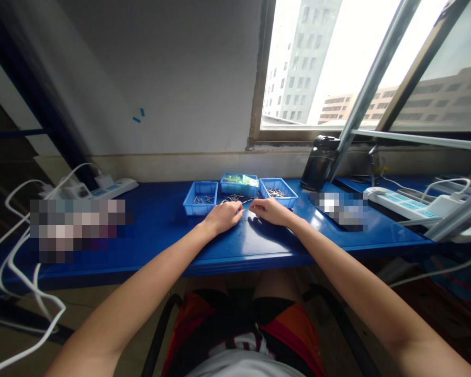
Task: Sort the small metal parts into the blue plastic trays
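My left hand (228, 214) and my right hand (270, 210) meet over the blue table, fingers pinched. A thin, shiny metal piece (246, 209) spans the small gap between the fingertips; its kind is too small to make out. Just behind my hands lies a loose pile of slender dark metal pieces (235, 199). To the left stands a blue plastic tray (196, 210) with some slim metal pieces inside. Another blue tray (289, 202), right of the pile, holds more of them. A third tray (230, 189) at the back contains a green-and-clear packet (241, 181).
A black bottle (319, 163) stands by the window, near a metal post. Power strips with white cables lie at the left (115, 188) and right (402, 204). Blurred-out objects rest at both sides of the blue table (153, 235).
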`<state>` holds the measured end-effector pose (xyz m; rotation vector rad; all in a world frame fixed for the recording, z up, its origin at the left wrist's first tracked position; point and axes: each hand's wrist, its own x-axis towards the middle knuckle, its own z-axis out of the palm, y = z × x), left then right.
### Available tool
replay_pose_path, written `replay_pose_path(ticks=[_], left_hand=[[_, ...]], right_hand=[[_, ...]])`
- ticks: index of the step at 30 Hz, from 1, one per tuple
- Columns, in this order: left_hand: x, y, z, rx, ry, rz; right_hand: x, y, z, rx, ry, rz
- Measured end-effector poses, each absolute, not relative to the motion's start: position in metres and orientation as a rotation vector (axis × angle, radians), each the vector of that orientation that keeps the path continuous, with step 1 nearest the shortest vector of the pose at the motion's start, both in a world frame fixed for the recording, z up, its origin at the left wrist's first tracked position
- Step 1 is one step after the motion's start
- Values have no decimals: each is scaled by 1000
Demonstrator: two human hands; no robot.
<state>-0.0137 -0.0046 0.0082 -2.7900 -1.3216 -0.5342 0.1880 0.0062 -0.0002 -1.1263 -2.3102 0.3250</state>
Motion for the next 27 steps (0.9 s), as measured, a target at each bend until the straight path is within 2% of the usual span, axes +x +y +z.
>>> replay_pose_path(ticks=[21,27], left_hand=[[-14,-1,6,-2786,-1351,-450],[-14,-1,4,-2794,-1284,-629]], right_hand=[[187,9,0,-1141,-2275,281],[187,9,-1,-1125,-2327,373]])
